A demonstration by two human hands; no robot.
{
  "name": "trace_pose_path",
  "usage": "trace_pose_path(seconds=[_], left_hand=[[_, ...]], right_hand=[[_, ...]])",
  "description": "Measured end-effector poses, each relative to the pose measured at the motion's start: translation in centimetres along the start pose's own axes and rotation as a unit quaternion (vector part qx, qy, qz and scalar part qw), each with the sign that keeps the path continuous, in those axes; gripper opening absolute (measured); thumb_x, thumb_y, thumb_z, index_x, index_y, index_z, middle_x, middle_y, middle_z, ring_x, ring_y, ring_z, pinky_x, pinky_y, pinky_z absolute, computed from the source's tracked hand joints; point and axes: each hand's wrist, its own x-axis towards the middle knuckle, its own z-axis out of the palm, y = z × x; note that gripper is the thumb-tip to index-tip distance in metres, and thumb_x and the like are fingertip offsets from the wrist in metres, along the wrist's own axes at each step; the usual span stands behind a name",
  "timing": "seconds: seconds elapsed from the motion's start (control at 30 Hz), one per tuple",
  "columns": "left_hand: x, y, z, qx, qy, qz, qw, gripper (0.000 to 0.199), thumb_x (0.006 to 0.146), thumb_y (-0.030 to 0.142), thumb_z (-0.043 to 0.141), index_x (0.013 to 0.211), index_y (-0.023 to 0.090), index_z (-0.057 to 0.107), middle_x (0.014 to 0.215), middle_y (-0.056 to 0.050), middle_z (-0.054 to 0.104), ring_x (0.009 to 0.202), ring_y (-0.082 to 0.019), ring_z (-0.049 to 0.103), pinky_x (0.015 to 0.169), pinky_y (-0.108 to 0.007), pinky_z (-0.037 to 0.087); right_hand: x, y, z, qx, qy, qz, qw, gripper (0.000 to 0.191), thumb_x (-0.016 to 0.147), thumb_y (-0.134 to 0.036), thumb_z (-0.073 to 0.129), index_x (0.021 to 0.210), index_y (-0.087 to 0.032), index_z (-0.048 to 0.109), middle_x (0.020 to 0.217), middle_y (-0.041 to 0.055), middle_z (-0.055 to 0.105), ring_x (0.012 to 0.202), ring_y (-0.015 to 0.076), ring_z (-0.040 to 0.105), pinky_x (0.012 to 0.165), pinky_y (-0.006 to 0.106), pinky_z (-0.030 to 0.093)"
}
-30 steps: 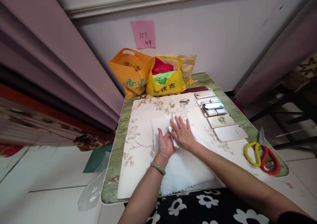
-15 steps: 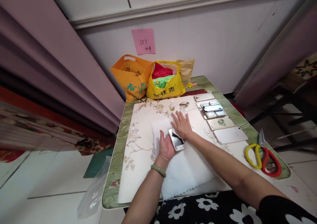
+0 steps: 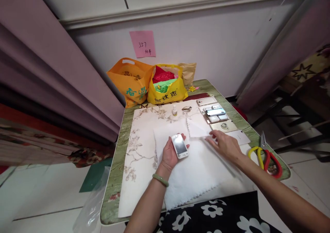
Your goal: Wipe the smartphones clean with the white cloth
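My left hand (image 3: 169, 154) is closed around a small white smartphone (image 3: 180, 146), its dark screen facing up. Below it a white cloth (image 3: 192, 178) with zigzag-cut edges is spread over the table. At the right side of that cloth, my right hand (image 3: 227, 145) pinches its edge, and a flap is raised and partly turned over beside the fingers. Past the hands stand a small white bottle (image 3: 174, 111) and a thin dark-framed item like folded glasses (image 3: 187, 109).
Several phones (image 3: 216, 113) lie along the table's right side, one partly behind my right hand. Scissors (image 3: 265, 159) with yellow and red handles rest at the right edge. Orange (image 3: 131, 81) and yellow (image 3: 168, 92) bags and a brown paper pouch (image 3: 188, 73) stand against the wall.
My right hand has moved right, from lying flat near the phone to gripping the cloth, whose right part has lifted. The phone stays in my left hand, fingers now wrapped around it.
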Motion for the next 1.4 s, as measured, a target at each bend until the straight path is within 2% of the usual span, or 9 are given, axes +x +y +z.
trace_pose_path(seconds=[0.2,0.33,0.47,0.63,0.77,0.93,1.0,1.23,1.4], left_hand=[[-6.2,4.1,2.0,0.165,0.067,-0.007,0.984,0.043,0.083,0.029,0.066,0.124,0.018,0.059,0.125,-0.017,0.065,0.106,-0.031,0.066,0.084,-0.044,0.055],[-12.6,5.6,1.1,0.357,0.255,0.015,0.898,0.034,0.070,0.026,0.080,0.099,0.013,0.068,0.092,-0.014,0.075,0.077,-0.023,0.072,0.068,-0.029,0.057],[-16.6,4.6,-0.2,0.280,0.357,0.004,0.891,0.034,0.070,0.027,0.081,0.097,0.014,0.066,0.093,-0.014,0.075,0.085,-0.027,0.072,0.073,-0.034,0.059],[-17.9,3.0,0.7,0.220,0.353,-0.020,0.909,0.033,0.073,0.025,0.078,0.100,0.012,0.065,0.099,-0.017,0.074,0.098,-0.031,0.070,0.078,-0.037,0.059],[-17.5,2.4,0.7,0.241,0.340,0.004,0.909,0.030,0.075,0.024,0.076,0.101,0.011,0.065,0.104,-0.016,0.073,0.097,-0.031,0.070,0.075,-0.036,0.060],[-13.5,4.0,0.3,0.270,0.298,0.032,0.915,0.020,0.078,0.022,0.072,0.092,0.012,0.064,0.093,-0.015,0.073,0.087,-0.029,0.072,0.071,-0.036,0.060],[-10.7,5.5,0.5,0.285,0.277,0.052,0.916,0.016,0.081,0.022,0.069,0.091,0.012,0.062,0.087,-0.014,0.073,0.083,-0.027,0.073,0.067,-0.035,0.060],[-3.3,8.3,1.0,0.259,0.273,0.019,0.926,0.013,0.086,0.026,0.061,0.089,0.013,0.058,0.076,-0.010,0.068,0.068,-0.025,0.071,0.057,-0.034,0.057],[-1.4,10.1,2.3,0.292,0.280,0.067,0.912,0.012,0.086,0.026,0.060,0.091,0.015,0.057,0.070,-0.004,0.064,0.058,-0.018,0.067,0.052,-0.026,0.052]], right_hand=[[-7.0,1.9,1.0,-0.058,-0.038,0.043,0.997,0.048,0.090,-0.067,0.035,0.098,-0.026,0.058,0.096,0.0072,0.070,0.065,0.0241,0.066,0.048,0.030,0.037],[-9.5,2.9,0.3,-0.073,-0.069,0.083,0.991,0.051,0.086,-0.072,0.034,0.090,-0.027,0.059,0.088,0.0090,0.071,0.066,0.0297,0.067,0.049,0.033,0.039],[-10.5,4.2,0.1,-0.037,-0.136,0.127,0.982,0.056,0.081,-0.077,0.039,0.080,-0.027,0.063,0.069,0.0098,0.068,0.065,0.0351,0.067,0.053,0.038,0.042],[-10.2,4.2,-0.3,0.132,-0.170,0.167,0.962,0.057,0.079,-0.074,0.047,0.092,-0.025,0.071,0.063,0.0041,0.066,0.068,0.0285,0.067,0.058,0.033,0.046],[-9.8,2.4,-1.3,0.302,-0.171,0.197,0.917,0.056,0.076,-0.070,0.056,0.094,-0.019,0.072,0.053,-0.0014,0.059,0.058,0.0213,0.062,0.054,0.028,0.046],[-9.5,0.8,-2.3,0.607,-0.156,0.269,0.731,0.045,0.070,-0.054,0.076,0.090,-0.015,0.069,0.087,0.0070,0.071,0.080,0.0217,0.067,0.072,0.030,0.059],[-9.7,0.7,-2.2,0.648,-0.162,0.296,0.682,0.042,0.068,-0.048,0.080,0.089,-0.014,0.067,0.090,0.0082,0.071,0.083,0.0218,0.068,0.074,0.031,0.060],[-12.0,1.6,0.3,0.611,-0.108,0.341,0.706,0.040,0.067,-0.040,0.083,0.091,-0.015,0.062,0.071,0.0022,0.067,0.062,0.0152,0.066,0.060,0.023,0.059],[-14.1,1.8,1.8,0.571,-0.167,0.334,0.731,0.042,0.068,-0.047,0.080,0.087,-0.017,0.057,0.059,-0.0005,0.061,0.052,0.0124,0.060,0.048,0.020,0.048]])
